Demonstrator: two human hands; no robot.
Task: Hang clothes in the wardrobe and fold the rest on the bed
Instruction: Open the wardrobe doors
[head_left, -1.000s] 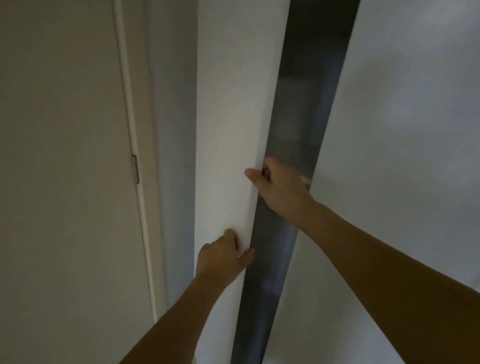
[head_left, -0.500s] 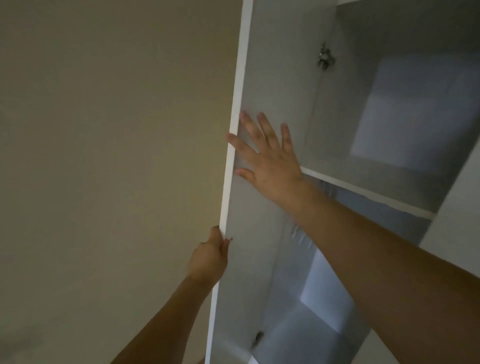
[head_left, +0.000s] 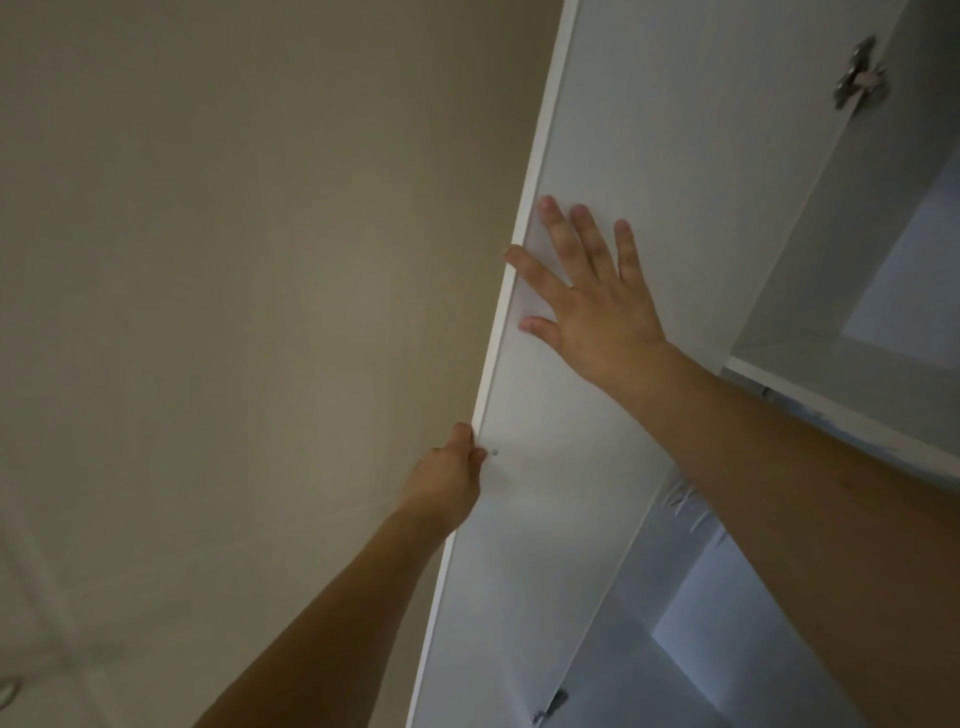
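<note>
Left hand (head_left: 447, 480) pinching the free edge of the white wardrobe door (head_left: 639, 171), thumb curled onto the inner face beside a small screw (head_left: 494, 452). Above that grip, right hand (head_left: 597, 291) flat on the same face, fingers straight and spread. Farther right, metal hinges (head_left: 860, 75), a white shelf (head_left: 831, 400) and the wardrobe interior (head_left: 691, 644). Left of the grip, beige wall (head_left: 234, 286).

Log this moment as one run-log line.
step: opening wardrobe | wardrobe door: swung open | left hand: grips door edge | right hand: flat on inner face | clothes: none visible
</note>
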